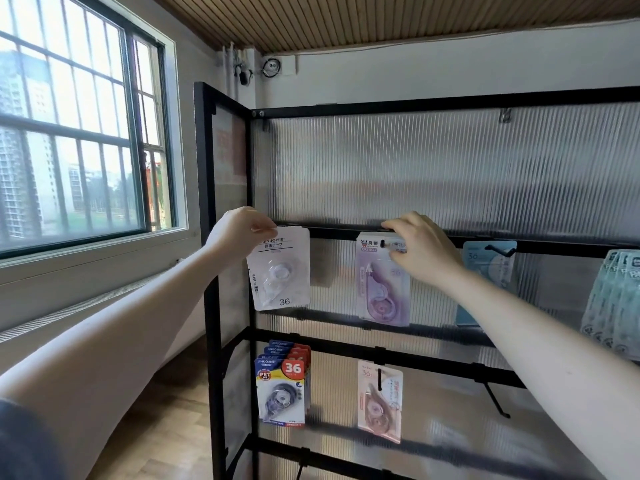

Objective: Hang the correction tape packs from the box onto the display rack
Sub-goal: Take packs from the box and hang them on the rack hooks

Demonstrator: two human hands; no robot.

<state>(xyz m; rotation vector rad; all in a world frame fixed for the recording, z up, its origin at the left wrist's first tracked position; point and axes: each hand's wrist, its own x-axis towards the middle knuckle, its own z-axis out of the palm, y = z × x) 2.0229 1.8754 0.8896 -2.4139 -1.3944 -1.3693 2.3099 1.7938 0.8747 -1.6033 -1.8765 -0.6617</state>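
Your left hand (239, 230) pinched the white pack (278, 268) by its top corner, hanging long-axis down just below the rail (332, 233). Your right hand (420, 251) gripped the purple pack (382, 282) at its hole, on the hook (382, 243) under that rail.

place: small stationery shop corner | signs: black rack (381, 351) with peg hooks, carded correction tape packs (280, 389) hanging, barred window (69, 133)

Bright daylight floods from the window (69, 133); wide-angle edges bend, lower packs blur.
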